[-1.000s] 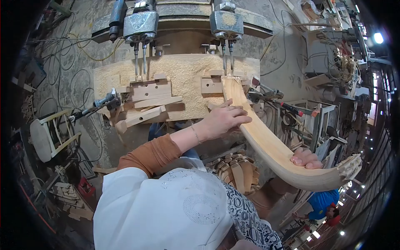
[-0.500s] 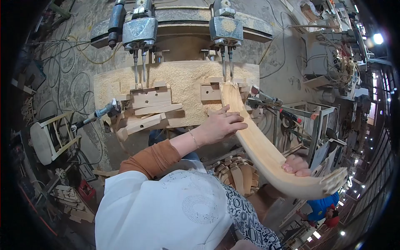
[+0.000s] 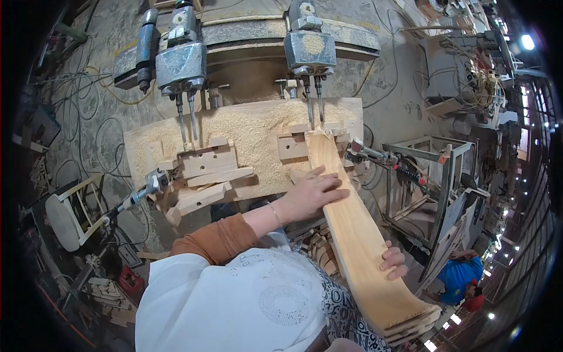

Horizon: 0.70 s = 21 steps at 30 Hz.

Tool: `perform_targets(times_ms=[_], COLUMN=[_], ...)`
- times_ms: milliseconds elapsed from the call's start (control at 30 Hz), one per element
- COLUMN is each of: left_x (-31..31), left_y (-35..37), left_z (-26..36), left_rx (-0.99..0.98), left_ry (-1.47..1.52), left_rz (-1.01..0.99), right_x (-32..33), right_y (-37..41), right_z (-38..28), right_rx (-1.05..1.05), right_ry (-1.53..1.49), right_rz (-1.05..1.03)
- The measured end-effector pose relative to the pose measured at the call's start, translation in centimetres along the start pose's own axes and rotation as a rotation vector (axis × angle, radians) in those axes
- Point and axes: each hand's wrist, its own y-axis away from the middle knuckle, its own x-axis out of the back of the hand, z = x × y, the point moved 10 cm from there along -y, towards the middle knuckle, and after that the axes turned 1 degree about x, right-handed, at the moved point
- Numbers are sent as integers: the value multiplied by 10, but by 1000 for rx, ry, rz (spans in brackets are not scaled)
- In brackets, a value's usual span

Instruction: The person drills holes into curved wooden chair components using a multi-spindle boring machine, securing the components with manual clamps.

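A long curved wooden piece runs from the right-hand jig down to the lower right, its far end below two drill bits. My left hand lies on its upper part, fingers spread over the top face. Farther down, my right hand is wrapped round the right edge; only the fingers show, the palm is hidden beneath. To the left, a second jig with wooden blocks sits under another pair of bits on the sawdust-covered board.
Two drill heads hang from a metal beam. Clamps flank the board. A metal frame stands at the right, a wooden chair part at the left. A person in blue is at the lower right. Wooden pieces lie below the board.
The wooden piece's near end has swung left and down, and its broad face now shows more. My right hand has moved left and down with it. My left hand stays on the piece.
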Motion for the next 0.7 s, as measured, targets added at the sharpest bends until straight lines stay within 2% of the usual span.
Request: perform_targets(times_ms=[67,133,233,367,433,467,533,567,633,700], left_x=[-4,-8,-4,-8,-9,-9,-8,-8,-10,-19], left_y=[-6,-9,-12,-12,-14,-13,-13,-13,-14,-11], left_z=[-3,-5,-6,-9,-11,-10,-11,-10,-9,-12], left_rx=[-23,-46,-57,-65,-61,-63,-61,-71,-92,-71], left_ry=[70,146,125,137,141,135,123,118,123,119], left_rz=[-48,-97,-50,-84,-92,-102,-119,-125,-138,-198], right_x=[-4,-6,-6,8,-1,-1,10,19,39,27], right_y=[-4,-10,-10,-10,-17,-16,-9,0,16,11], right_z=[-1,3,2,-2,1,-7,-5,0,-5,-8], right_rx=[44,-72,-137,-186,-303,-311,-469,-473,-297,-273], right_ry=[-107,-225,-164,-98,-103,-103,14,16,-89,-115], right_rz=[53,124,205,210,-68,-68,42,51,6,-13])
